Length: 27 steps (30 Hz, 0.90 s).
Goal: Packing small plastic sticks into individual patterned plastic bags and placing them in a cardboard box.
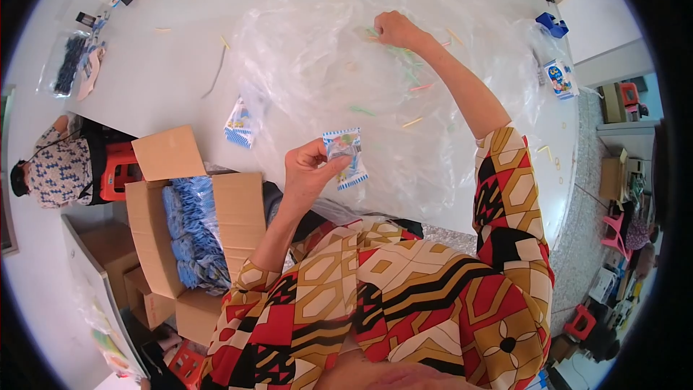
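My left hand [305, 173] pinches a small blue-and-white packet [351, 173] with striped ends between thumb and fingers, above the table's near edge. My right hand [397, 30] reaches far out over a large sheet of clear plastic [303, 65]. Its fingers are closed at a few thin coloured sticks, and what they grip is too small to make out. Around that hand lie more sticks, among them a green one [361, 110] and a yellow one [412, 122]. Another blue-and-white packet [239, 124] rests on the table to the left of the plastic.
An open cardboard box [238, 209] full of blue packets stands at my left, below the table edge. On the table's right side are a blue tape dispenser [552, 25] and a small carton [560, 79]. A person [61, 166] sits at the far left.
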Tool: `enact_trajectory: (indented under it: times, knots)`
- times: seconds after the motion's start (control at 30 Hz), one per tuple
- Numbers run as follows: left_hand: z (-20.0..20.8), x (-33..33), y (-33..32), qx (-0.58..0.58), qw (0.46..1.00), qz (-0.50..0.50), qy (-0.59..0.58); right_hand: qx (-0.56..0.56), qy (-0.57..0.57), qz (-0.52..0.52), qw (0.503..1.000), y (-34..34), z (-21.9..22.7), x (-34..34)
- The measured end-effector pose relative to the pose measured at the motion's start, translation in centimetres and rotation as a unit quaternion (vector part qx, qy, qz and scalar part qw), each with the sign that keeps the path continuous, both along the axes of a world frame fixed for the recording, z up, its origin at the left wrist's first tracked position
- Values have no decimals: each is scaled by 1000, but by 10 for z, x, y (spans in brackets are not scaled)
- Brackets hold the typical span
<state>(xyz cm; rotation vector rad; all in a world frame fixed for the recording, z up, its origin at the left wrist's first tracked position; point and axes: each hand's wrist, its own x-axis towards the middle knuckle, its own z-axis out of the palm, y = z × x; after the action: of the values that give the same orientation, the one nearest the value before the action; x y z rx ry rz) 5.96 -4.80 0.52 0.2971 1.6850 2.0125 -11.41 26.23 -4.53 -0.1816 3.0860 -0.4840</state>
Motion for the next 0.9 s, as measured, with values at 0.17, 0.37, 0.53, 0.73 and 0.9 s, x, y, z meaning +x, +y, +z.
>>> enact_trajectory:
  times: [0.17,0.37,0.53,0.73,0.9]
  knots:
    - [0,0,2,3,1000,-2,2,-20,-15,16,1000,2,-11,4]
    - [1,0,2,3,1000,-2,-3,-87,53,-22,995,-5,-7,20]
    - [-3,0,1,0,1000,3,-10,-10,0,-109,994,-10,9,27]
    - [-3,0,4,4,1000,-2,-5,-23,-3,-95,995,-4,-6,23]
    - [-3,0,2,4,1000,-2,0,11,-38,-39,998,-4,-6,11]
